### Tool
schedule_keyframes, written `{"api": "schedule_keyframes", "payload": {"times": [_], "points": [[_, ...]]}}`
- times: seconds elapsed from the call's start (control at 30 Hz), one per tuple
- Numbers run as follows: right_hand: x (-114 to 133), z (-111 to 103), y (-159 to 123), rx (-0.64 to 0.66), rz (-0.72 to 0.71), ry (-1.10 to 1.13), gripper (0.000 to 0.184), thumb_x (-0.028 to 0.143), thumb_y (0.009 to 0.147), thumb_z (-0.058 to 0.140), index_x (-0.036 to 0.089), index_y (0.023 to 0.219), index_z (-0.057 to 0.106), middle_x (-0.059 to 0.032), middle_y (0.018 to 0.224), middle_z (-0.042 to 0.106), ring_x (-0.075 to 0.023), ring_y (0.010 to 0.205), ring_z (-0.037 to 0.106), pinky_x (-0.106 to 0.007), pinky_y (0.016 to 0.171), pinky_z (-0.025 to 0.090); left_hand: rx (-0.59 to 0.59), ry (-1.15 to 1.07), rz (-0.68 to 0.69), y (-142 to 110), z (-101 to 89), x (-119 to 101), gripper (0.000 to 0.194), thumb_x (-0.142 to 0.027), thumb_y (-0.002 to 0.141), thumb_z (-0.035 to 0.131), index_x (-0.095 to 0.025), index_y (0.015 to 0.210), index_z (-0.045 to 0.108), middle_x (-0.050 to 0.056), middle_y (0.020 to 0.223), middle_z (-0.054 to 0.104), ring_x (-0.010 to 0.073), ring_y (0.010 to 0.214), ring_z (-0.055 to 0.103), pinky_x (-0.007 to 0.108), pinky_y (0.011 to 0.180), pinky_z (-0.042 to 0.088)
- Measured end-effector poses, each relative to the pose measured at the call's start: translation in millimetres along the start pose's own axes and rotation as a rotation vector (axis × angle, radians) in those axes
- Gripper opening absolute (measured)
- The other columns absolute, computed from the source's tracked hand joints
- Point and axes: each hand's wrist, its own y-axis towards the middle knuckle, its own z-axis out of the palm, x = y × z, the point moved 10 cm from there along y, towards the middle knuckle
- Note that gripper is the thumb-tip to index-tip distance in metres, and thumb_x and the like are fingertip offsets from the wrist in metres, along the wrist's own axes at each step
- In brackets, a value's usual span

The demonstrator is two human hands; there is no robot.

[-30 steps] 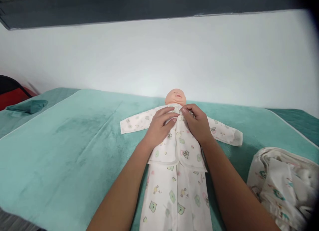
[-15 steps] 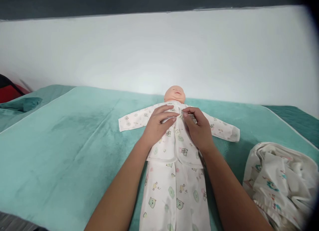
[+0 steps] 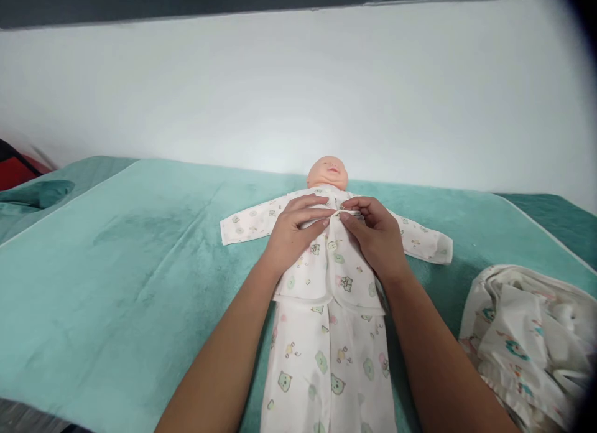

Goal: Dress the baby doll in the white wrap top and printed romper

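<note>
A baby doll [image 3: 329, 172] lies on its back, dressed in a white printed shirt [image 3: 345, 284] and matching trousers [image 3: 329, 371]. My left hand [image 3: 298, 228] rests on the chest, its thumb and index finger closing on the shirt's front edge while the other fingers stretch over the cloth. Opposite it, my right hand [image 3: 373, 231] pinches the other front edge and lifts a small fold. Just below the fingers a round button [image 3: 331, 246] shows on the front. What sits right between the fingertips is too small to make out.
A teal plush cover [image 3: 116, 284] spreads under the doll. At the right lies a crumpled heap of white printed cloth [image 3: 517, 333]. Behind stands a white wall [image 3: 280, 91]. Something red and black [image 3: 16, 168] is at the far left edge.
My right hand has drawn the shirt's front edge up into a raised fold, its fingers curling more. The left hand has barely moved. The view has tilted slightly.
</note>
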Motion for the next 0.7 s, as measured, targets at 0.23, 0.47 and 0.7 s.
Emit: {"api": "schedule_keyframes", "payload": {"times": [0.23, 0.47, 0.7], "points": [[-1.3, 1.1, 1.5, 0.036, -0.028, 0.002, 0.018, 0.039, 0.086, 0.069, 0.027, 0.099, 0.068, 0.0001, 0.086, 0.064, -0.0126, 0.061, 0.047, -0.027, 0.053, 0.041, -0.069, -0.036, -0.032, -0.8, -4.6, 2.0, 0.011, -0.027, 0.088, 0.070, -0.030, 0.095, 0.079, 0.002, 0.125, 0.070, 0.0220, 0.127, 0.059, 0.043, 0.110, 0.047], [3.5, 0.6, 2.8, 0.038, -0.072, -0.021, 0.014, 0.034, 0.086, 0.068, 0.026, 0.098, 0.070, -0.0011, 0.095, 0.068, -0.0158, 0.075, 0.055, -0.029, 0.064, 0.044, -0.090, -0.041, -0.022, 0.1, -5.0, 0.7, 0.006, -0.025, 0.087, 0.071, -0.027, 0.089, 0.076, 0.003, 0.121, 0.071, 0.0212, 0.123, 0.061, 0.043, 0.108, 0.048], [2.0, 4.7, 1.0, 0.079, -0.008, -0.012, 0.014, 0.035, 0.086, 0.068, 0.027, 0.097, 0.069, 0.0011, 0.081, 0.063, -0.0110, 0.053, 0.041, -0.027, 0.048, 0.035, -0.124, 0.097, -0.005, 0.3, -6.5, -4.9, 0.004, -0.025, 0.088, 0.069, -0.026, 0.089, 0.073, 0.003, 0.119, 0.071, 0.0214, 0.120, 0.061, 0.043, 0.109, 0.046]]}}
